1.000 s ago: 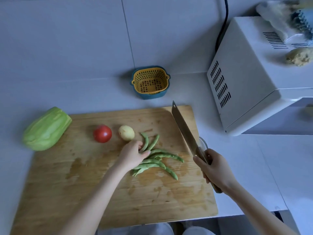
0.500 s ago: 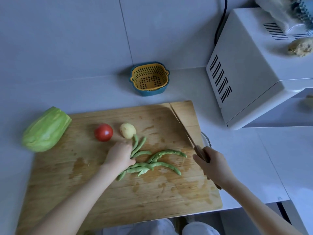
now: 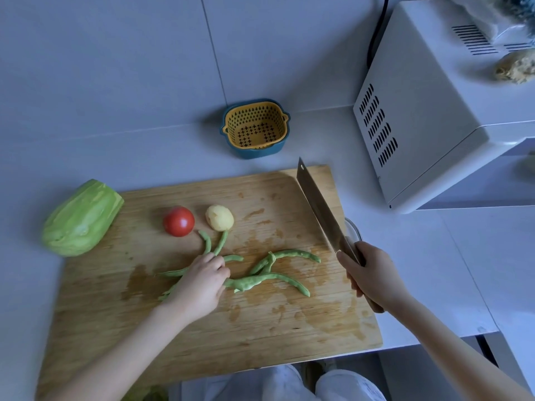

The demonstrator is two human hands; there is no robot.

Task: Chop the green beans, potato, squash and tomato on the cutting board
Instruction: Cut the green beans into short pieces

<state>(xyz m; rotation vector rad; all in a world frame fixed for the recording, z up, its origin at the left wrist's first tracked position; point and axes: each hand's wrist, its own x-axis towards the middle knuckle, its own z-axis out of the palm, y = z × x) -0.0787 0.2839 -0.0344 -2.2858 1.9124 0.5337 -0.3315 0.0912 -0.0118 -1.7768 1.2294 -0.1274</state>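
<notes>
On the wooden cutting board [image 3: 202,337] lie several whole green beans [image 3: 278,282], spread out near its middle. My left hand [image 3: 199,285] rests on their left ends, fingers curled over them. A red tomato [image 3: 178,221] and a small peeled potato [image 3: 219,217] sit just behind the beans. The pale green squash [image 3: 81,218] lies at the board's left corner, partly off it. My right hand [image 3: 370,279] grips the handle of a cleaver [image 3: 318,206], whose blade is raised over the board's right side and points away from me.
A yellow strainer basket in a blue bowl [image 3: 256,128] stands behind the board by the wall. A white microwave [image 3: 434,111] fills the right side, with bags and a lump on top. A glass dish rim [image 3: 354,230] peeks out beside the cleaver. The counter edge runs close below the board.
My left hand has dragged the beans leftward and spread them along the board. The cleaver dipped toward the board, then came back up, still in my right hand.
</notes>
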